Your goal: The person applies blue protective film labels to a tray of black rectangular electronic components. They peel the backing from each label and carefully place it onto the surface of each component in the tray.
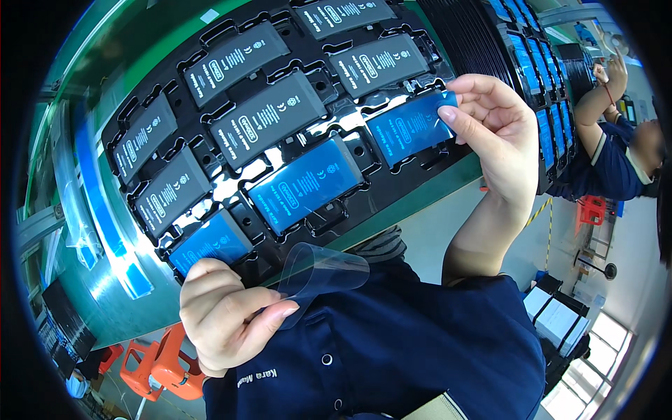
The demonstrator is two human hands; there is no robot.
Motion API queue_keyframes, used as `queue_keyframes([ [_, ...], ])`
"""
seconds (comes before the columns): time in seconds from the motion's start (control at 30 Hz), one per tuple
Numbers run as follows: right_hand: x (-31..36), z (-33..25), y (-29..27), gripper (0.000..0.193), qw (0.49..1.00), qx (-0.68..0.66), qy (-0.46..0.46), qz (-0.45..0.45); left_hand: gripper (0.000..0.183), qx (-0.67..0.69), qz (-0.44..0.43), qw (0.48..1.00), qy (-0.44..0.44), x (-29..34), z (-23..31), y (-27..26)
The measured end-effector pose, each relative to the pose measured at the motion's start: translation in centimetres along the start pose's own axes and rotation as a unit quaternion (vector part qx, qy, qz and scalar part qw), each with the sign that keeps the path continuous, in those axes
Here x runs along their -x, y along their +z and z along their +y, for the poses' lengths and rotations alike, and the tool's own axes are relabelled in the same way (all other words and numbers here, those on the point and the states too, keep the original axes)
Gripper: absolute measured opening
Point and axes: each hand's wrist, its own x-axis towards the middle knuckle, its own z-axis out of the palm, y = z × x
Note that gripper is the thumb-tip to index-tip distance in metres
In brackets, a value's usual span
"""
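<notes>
Flat phone batteries lie in the pockets of a black plastic tray (336, 222). Those along the near side have shiny blue faces, such as the middle blue battery (308, 183) and the left blue battery (212, 243); the farther ones, like this grey battery (268, 119), are dark grey. My right hand (498, 133) pinches the right end of another blue battery (407, 131) between thumb and index finger; whether it grips only a surface film I cannot tell. My left hand (234, 315), fingers closed, holds a curled clear plastic film (327, 269) beside the tray's near left corner.
The tray rests on a green table (133, 308). Clear and blue plastic strips (105, 203) lie left of it. Stacked black trays (467, 38) and another tray of blue batteries (542, 70) stand right. A co-worker (619, 154) is at far right; orange stools (164, 364) stand lower left.
</notes>
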Motion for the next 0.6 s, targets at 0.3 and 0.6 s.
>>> queue_keyframes([
  [0.3,0.08,-0.13,0.26,0.025,1.0,0.016,-0.002,0.006,0.028,0.0,0.001,1.0,0.002,-0.07,0.06,-0.01],
  [0.6,0.17,-0.2,0.63,0.023,0.999,0.05,0.0,0.02,0.028,0.001,0.002,1.0,0.008,-0.07,-0.04,0.02],
])
